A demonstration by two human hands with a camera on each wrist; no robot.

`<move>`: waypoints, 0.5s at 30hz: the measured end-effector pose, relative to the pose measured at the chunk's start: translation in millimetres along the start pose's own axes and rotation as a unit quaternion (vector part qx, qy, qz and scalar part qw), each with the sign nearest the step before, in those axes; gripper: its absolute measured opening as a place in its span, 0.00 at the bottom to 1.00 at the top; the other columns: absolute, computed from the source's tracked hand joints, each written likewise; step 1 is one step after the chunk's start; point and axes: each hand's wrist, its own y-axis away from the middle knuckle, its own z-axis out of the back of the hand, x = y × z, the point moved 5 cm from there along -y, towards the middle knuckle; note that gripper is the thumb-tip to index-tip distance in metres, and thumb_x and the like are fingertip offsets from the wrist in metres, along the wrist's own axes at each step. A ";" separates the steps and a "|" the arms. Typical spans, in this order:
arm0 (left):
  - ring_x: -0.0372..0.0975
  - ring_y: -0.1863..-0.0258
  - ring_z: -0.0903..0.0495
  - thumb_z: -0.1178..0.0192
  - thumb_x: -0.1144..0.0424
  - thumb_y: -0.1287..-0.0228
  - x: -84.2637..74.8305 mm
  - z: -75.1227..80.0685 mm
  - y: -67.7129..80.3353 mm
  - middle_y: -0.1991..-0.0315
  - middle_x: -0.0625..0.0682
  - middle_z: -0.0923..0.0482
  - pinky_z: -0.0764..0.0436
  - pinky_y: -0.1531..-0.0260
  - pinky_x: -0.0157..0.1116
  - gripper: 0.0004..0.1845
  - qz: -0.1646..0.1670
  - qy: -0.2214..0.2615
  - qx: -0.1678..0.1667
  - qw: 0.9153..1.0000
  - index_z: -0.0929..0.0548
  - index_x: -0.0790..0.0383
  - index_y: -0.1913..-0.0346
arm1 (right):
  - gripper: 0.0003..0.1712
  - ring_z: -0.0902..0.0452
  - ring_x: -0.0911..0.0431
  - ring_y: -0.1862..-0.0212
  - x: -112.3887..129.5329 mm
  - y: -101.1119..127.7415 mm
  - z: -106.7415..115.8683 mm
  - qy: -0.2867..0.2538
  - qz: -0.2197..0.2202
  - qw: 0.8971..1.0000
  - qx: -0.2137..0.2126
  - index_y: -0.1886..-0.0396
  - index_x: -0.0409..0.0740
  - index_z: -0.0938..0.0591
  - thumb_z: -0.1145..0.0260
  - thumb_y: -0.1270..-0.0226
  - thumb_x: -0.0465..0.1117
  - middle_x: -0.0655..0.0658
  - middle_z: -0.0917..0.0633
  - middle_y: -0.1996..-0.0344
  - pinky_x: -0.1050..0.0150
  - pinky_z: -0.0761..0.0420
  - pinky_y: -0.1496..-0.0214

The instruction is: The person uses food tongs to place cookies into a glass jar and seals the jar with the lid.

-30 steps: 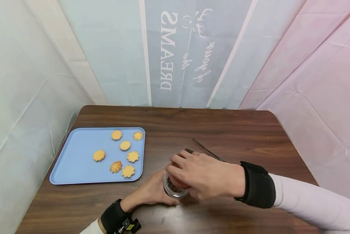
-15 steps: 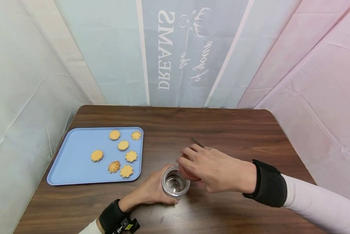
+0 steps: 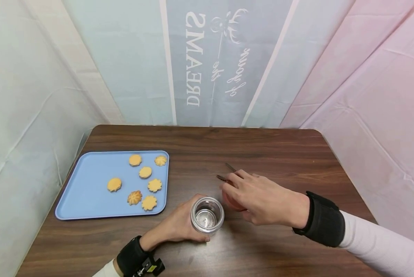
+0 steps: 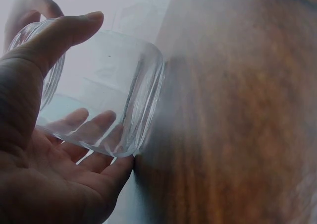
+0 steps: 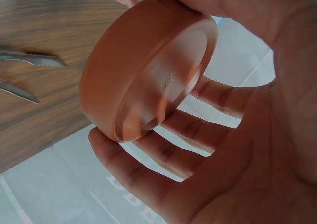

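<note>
A clear glass jar point(image 3: 207, 215) stands upright and open-mouthed near the table's front edge, gripped at its side by my left hand point(image 3: 179, 226). In the left wrist view the fingers curl round the jar point(image 4: 101, 92). My right hand point(image 3: 258, 196) holds an orange-brown round lid point(image 3: 231, 202) just right of the jar, low over the table. The right wrist view shows the lid point(image 5: 148, 65) held between thumb and fingers point(image 5: 163, 159). Metal tongs point(image 3: 227, 173) lie on the table just behind the right hand.
A blue tray point(image 3: 89, 192) with several yellow flower-shaped cookies point(image 3: 146, 172) sits at the table's left. The brown wooden table point(image 3: 283, 154) is enclosed by pastel cloth walls at the back and sides.
My right hand lifted the lid off the jar and carried it right and back, leaving the jar's mouth uncovered. The left hand kept hold of the jar.
</note>
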 end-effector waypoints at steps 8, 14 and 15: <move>0.43 0.43 0.16 0.12 0.53 0.60 -1.4 1.2 1.1 0.41 0.49 0.16 0.18 0.39 0.43 0.50 0.004 0.001 0.000 1.000 0.27 0.51 0.31 | 0.42 0.24 0.48 0.46 -4.1 4.5 -12.1 -0.001 0.000 1.000 -0.003 0.39 0.45 0.24 0.13 0.54 0.44 0.43 0.21 0.44 0.53 0.14 0.58; 0.43 0.43 0.16 0.13 0.52 0.60 -1.1 1.1 1.1 0.42 0.49 0.16 0.18 0.39 0.42 0.50 0.005 -0.004 0.003 1.000 0.27 0.52 0.32 | 0.40 0.25 0.49 0.46 -3.8 6.8 -26.2 -0.007 -0.005 1.000 0.008 0.43 0.45 0.24 0.13 0.55 0.44 0.44 0.22 0.46 0.55 0.14 0.62; 0.43 0.43 0.16 0.13 0.52 0.60 -0.9 0.8 0.9 0.42 0.49 0.16 0.18 0.39 0.42 0.50 0.005 -0.003 0.003 1.000 0.27 0.52 0.32 | 0.40 0.25 0.49 0.46 -3.6 7.1 -28.7 -0.008 -0.005 1.000 0.007 0.43 0.45 0.24 0.13 0.55 0.44 0.44 0.22 0.47 0.56 0.14 0.62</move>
